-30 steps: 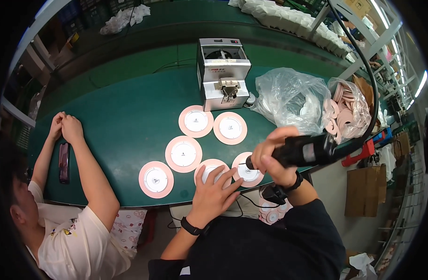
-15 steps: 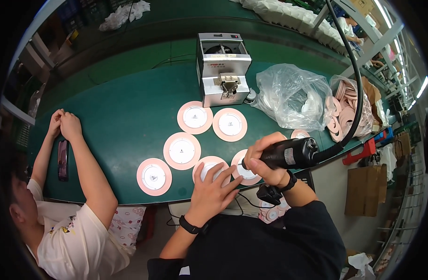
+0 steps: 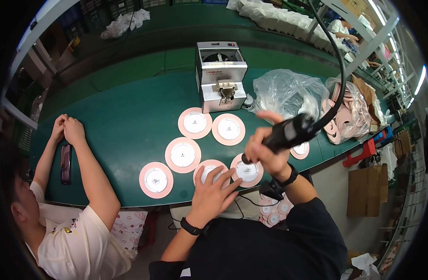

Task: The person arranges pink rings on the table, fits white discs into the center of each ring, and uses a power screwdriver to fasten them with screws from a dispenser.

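Well in front of the silver machine point(image 3: 222, 77), the left hand point(image 3: 213, 190) lies with fingers spread over a pink-rimmed disc point(image 3: 210, 169). Front-right of the machine, the right hand point(image 3: 270, 157) is curled around a black power driver point(image 3: 291, 134), its tip over the neighbouring disc point(image 3: 246, 173); whether they touch, I cannot tell. Far left of the machine, a phone point(image 3: 66, 164) lies on the green counter point(image 3: 116, 135). Four more discs point(image 3: 183, 154) extend back toward the machine, the farthest two just before it. Right of it sits a clear plastic bag point(image 3: 288, 88)
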